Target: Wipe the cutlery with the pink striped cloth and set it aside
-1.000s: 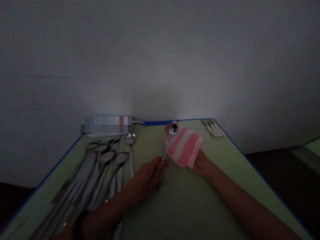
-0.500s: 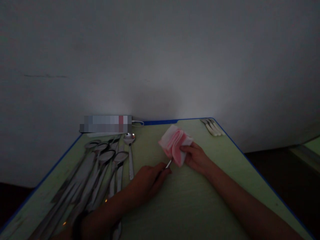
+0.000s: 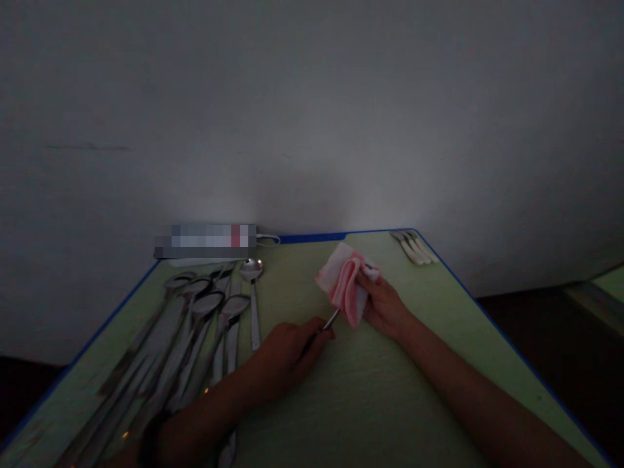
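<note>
Spoon (image 3: 331,320) and cloth (image 3: 342,284) are together near the middle of the green counter (image 3: 370,396) in the head view, a little toward its far edge. Only a short stretch of the spoon's thin metal handle shows. The bowl is hidden inside the pink-and-white striped cloth, which is folded over it into a soft bundle.

The left hand (image 3: 287,348) has a narrow pinch grip on the near end of the handle. The right hand (image 3: 385,305) is closed around the cloth, fingers pressing the folds onto the covered bowl.

By the look of it, this spoon is midway through being rubbed: it is wrapped and held at both ends, not yet laid down.

A row of long spoons (image 3: 195,325) lies on the left of the counter, with a single spoon (image 3: 253,273) beside it. Some pale-handled cutlery (image 3: 414,248) sits well apart at the far right corner. The dim light does not show which of these have been through the cloth.

A blurred box (image 3: 205,240) stands at the back against the wall (image 3: 312,117).
</note>
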`<state>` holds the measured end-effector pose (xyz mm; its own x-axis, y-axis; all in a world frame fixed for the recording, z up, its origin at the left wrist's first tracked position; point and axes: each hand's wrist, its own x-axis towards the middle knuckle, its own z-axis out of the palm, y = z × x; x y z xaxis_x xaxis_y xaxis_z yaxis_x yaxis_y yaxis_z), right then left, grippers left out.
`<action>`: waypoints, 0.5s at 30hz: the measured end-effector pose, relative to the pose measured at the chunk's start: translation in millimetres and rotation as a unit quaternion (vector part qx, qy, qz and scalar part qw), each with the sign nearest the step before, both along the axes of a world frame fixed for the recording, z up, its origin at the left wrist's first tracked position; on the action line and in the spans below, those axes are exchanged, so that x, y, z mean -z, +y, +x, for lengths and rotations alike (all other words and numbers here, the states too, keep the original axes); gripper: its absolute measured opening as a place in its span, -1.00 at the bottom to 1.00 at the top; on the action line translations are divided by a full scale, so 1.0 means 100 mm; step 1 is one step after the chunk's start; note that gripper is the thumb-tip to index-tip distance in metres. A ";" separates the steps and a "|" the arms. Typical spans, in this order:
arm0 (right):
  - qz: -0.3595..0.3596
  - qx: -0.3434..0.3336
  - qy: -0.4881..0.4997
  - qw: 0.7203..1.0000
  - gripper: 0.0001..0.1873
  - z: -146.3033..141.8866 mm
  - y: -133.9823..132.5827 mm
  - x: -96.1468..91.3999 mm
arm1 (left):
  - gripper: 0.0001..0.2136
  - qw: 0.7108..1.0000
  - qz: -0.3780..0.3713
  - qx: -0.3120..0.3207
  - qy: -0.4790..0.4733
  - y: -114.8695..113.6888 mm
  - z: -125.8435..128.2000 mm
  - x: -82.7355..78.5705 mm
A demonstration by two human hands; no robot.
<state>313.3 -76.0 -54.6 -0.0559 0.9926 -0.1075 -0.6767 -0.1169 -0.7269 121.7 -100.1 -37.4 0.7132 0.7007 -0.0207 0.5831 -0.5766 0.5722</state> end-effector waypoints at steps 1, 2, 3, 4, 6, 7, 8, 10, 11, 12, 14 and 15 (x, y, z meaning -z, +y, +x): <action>0.003 0.003 -0.005 1.000 -0.78 0.00 0.00 0.00 | -0.72 1.000 0.003 0.002 0.004 0.00 0.00 0.00; 0.005 0.003 -0.012 1.000 -0.78 -0.01 0.00 0.01 | -0.72 1.000 0.007 0.004 0.007 0.00 0.00 0.01; 0.008 0.000 -0.023 1.000 -0.78 0.00 0.00 0.01 | -0.72 1.000 0.012 0.006 0.012 0.00 0.00 0.01; 0.012 -0.003 -0.037 0.999 -0.78 0.00 -0.01 0.02 | -0.71 1.000 0.018 0.009 0.016 0.00 -0.01 0.01; 0.018 -0.003 -0.070 0.997 -0.75 0.03 -0.01 0.04 | -0.69 0.999 0.027 0.013 0.027 -0.01 -0.01 0.00; 0.019 0.001 -0.085 0.996 -0.73 0.04 0.00 0.05 | -0.69 0.999 0.028 0.015 0.031 -0.01 -0.01 -0.01; 0.020 0.007 -0.099 0.995 -0.71 0.05 0.00 0.06 | -0.69 0.999 0.027 0.016 0.034 -0.01 -0.01 -0.02; 0.022 0.015 -0.115 0.993 -0.70 0.07 0.01 0.07 | -0.68 0.999 0.018 0.017 0.035 -0.02 -0.01 -0.03; 0.028 0.015 -0.122 0.992 -0.71 0.08 0.02 0.07 | -0.68 0.999 0.015 0.016 0.034 -0.02 -0.01 -0.03; 0.039 0.014 -0.132 0.990 -0.73 0.09 0.02 0.07 | -0.68 0.999 0.013 0.014 0.032 -0.03 -0.01 -0.03; 0.069 0.017 -0.175 0.982 -0.75 0.10 0.03 0.05 | -0.67 0.999 0.014 0.012 0.026 -0.03 -0.01 -0.03; 0.087 0.027 -0.209 0.974 -0.76 0.11 0.04 0.04 | -0.67 1.000 0.016 0.012 0.023 -0.03 -0.01 -0.03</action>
